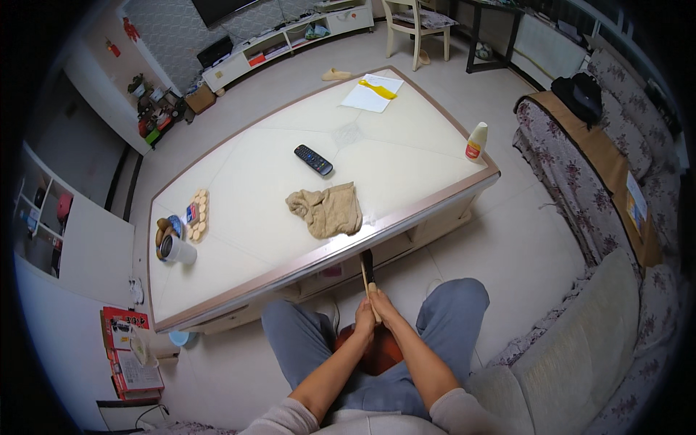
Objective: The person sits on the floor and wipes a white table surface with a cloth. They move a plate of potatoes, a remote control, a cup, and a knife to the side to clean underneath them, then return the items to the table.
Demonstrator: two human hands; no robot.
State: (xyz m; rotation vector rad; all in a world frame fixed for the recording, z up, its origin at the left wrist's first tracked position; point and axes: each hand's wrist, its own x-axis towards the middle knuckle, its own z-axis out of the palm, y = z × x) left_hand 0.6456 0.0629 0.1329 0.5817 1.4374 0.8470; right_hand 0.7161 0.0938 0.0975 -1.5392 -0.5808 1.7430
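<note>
Between my knees, my left hand (pixel 365 317) and my right hand (pixel 384 304) are close together, closed around a long, thin tan-and-black object (pixel 368 267). It points away from me, and its far end reaches the coffee table's near edge. My fingers cover its lower part, so its exact kind is unclear. Beyond it, a crumpled tan cloth (pixel 329 211) lies on the coffee table (pixel 255 179) near that edge. A black remote control (pixel 313 160) lies farther in. Below my hands, a reddish-brown surface (pixel 383 352) shows between my legs.
On the tabletop are a tapered bottle (pixel 476 142), white paper (pixel 370 100) with a yellow utensil (pixel 379 89), a pack of round tan items (pixel 199 215) and a grey-white cup (pixel 179 250). A floral sofa (pixel 565 147) stands right; red boxes (pixel 133 353) stand left.
</note>
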